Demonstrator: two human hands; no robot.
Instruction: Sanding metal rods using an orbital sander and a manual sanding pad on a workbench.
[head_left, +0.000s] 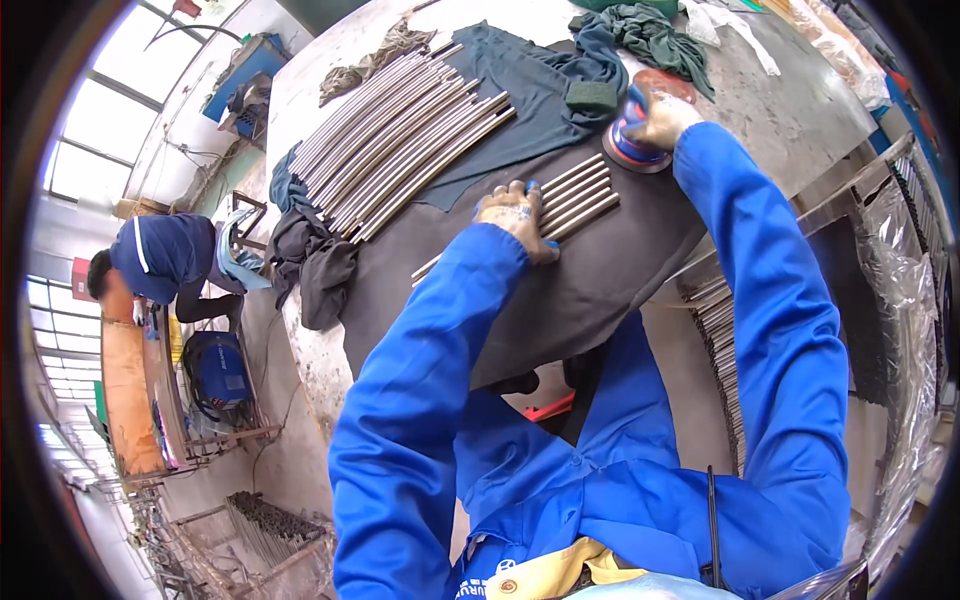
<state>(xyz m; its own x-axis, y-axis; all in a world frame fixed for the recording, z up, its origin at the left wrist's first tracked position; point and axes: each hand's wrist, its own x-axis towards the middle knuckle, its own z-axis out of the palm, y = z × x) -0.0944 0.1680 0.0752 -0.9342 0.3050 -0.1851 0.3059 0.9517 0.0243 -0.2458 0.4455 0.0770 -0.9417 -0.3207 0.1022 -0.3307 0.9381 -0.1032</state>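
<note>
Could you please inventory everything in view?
Table: one, grey, centre
Wide rod row: many, silver, table's left
Short rod row: several, silver, mid-table
Spread cloth: one, dark grey, near edge
Flat cloth: one, teal, beside wide row
Crumpled cloths: several, green, grey, beige, table's edges
Round object: one, blue and red, table's right
Plastic sheeting: unclear, clear, far right
Stored rods: many, grey, lower left
Co-worker: one, dark blue clothing, left
Machine: one, blue, left
Left hand: one, pale glove, on short row
Right hand: one, pale glove, on round object
</note>
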